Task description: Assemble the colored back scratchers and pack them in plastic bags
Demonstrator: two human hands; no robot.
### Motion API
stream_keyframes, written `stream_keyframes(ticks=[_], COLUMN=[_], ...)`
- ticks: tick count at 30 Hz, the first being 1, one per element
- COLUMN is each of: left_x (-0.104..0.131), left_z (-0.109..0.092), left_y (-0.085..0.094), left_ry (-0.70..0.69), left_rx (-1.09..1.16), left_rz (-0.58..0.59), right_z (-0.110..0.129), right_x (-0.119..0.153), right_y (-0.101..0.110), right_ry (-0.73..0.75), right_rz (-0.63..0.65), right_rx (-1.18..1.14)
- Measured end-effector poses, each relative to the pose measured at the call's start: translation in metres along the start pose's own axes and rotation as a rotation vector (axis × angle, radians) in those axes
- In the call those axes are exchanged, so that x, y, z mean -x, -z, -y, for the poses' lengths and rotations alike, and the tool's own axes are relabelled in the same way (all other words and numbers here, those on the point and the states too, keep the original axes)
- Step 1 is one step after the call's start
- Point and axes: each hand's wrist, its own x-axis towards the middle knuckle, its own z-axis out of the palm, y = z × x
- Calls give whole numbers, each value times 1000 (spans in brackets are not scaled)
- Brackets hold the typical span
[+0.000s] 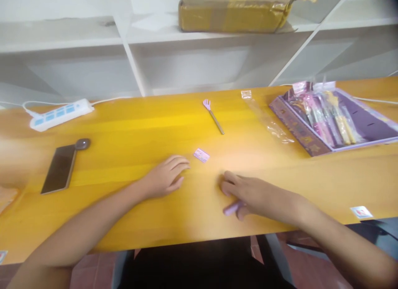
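My left hand [169,175] rests on the wooden table, fingers loosely bent and apart, with nothing in it. Just beyond its fingertips lies a small pink and purple printed card [202,155]. My right hand [244,191] is closed around a short light purple handle-like piece [232,208], whose end pokes out below the palm; the rest is hidden and slightly blurred. Farther back, a back scratcher [217,121] with a pink claw head and a thin metal shaft lies apart from both hands. A clear plastic sleeve [267,119] lies flat to its right.
At the right stands an open purple display box [320,150] with several wrapped back scratchers. A phone [60,168], a small dark round-ended device [83,144] and a white power strip [62,115] are on the left. A taped carton [233,13] sits on the shelf behind.
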Motion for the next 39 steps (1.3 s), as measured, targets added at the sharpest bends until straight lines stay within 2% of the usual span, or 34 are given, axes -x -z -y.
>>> stream_keyframes(ticks=[2, 5, 8, 10, 12, 13, 15, 16, 18, 21, 23, 25, 27, 29, 31, 32, 34, 36, 39], left_x=[-1, -2, -1, -1, -2, -2, -3, -4, -4, -4, -6, -7, -9, -9, -9, -8, -8, -8, -8], left_z=[-1, -2, -3, -4, -5, -6, -7, -7, -6, -2, -1, -1, -3, -5, -8, -10, -12, -14, -16], left_y=[1, 2, 1, -4, -11, -14, -18, -18, -16, -10, -8, -8, -9, -11, -12, -12, -11, -10, -10], left_ry=[16, 36, 59, 120, 235, 307, 428, 466, 496, 568, 647, 699, 704, 680, 655, 643, 624, 613, 599], left_rx=[42, 144, 272, 464, 835, 1060, 1414, 1522, 1616, 1645, 1670, 1693, 1679, 1641, 1600, 1582, 1544, 1507, 1472], left_rz=[-8, -30, -66, -123, -157, -137, -43, 10, 66, -3, -81, -125, -146, -157, -147, -137, -113, -94, -89], right_z=[-11, -34, -48, -47, -34, -25, 0, 14, 42, 72, 76, 66, 44, 14, -19, -34, -59, -76, -83], right_x=[20, 35, 34, 24, 8, -3, -26, -39, -69, -119, -150, -174, -188, -194, -192, -190, -184, -180, -175], right_y=[-15, -28, -34, -31, -22, -15, -2, 5, 15, 29, 44, 64, 87, 107, 121, 126, 131, 133, 129], right_ry=[49, 48, 33, 55, 133, 191, 336, 414, 543, 576, 496, 319, 41, -329, -671, -755, -811, -790, -729], right_rz=[-58, -212, -384, -463, -501, -497, -483, -481, -505, -570, -596, -635, -708, -759, -664, -608, -527, -498, -511], right_rx=[-32, 0, 58, 143, 276, 352, 503, 567, 673, 665, 630, 631, 624, 562, 432, 382, 307, 243, 104])
